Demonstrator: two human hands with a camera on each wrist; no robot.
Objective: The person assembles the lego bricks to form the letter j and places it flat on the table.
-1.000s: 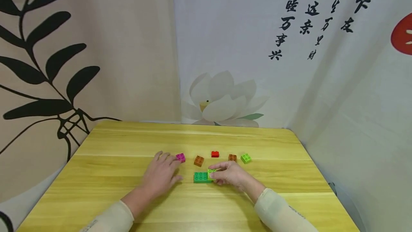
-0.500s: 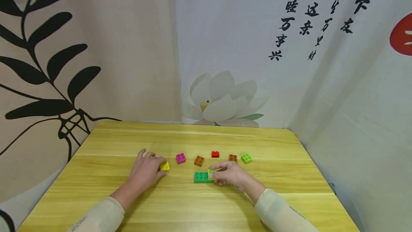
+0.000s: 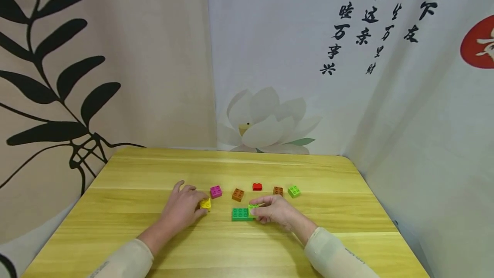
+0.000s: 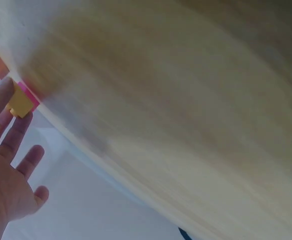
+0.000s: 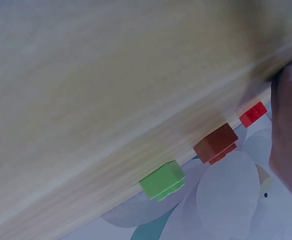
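Note:
In the head view my left hand [image 3: 183, 206] pinches a yellow toy brick [image 3: 206, 204] between thumb and fingers. The left wrist view shows that same yellow brick [image 4: 20, 101] at the fingertips, with the other fingers spread. My right hand [image 3: 276, 212] pinches a light green brick [image 3: 252, 210] at the right end of a longer dark green brick [image 3: 240, 214]; its fingers cover part of both. At the edge of the right wrist view, the right hand [image 5: 290, 130] shows only in part, and its bricks are hidden.
Behind the hands runs a loose row: a magenta brick [image 3: 215, 191], a brown brick [image 3: 238, 194], a red brick [image 3: 257, 187], another brown brick [image 3: 278, 191] and a light green brick [image 3: 294, 191]. All lie on the wooden table [image 3: 231, 252], with printed curtains [image 3: 166, 76] behind it.
My left hand moved left from beside the magenta brick, took hold of the yellow brick, and has since carried it a little to the right. The right hand keeps its place.

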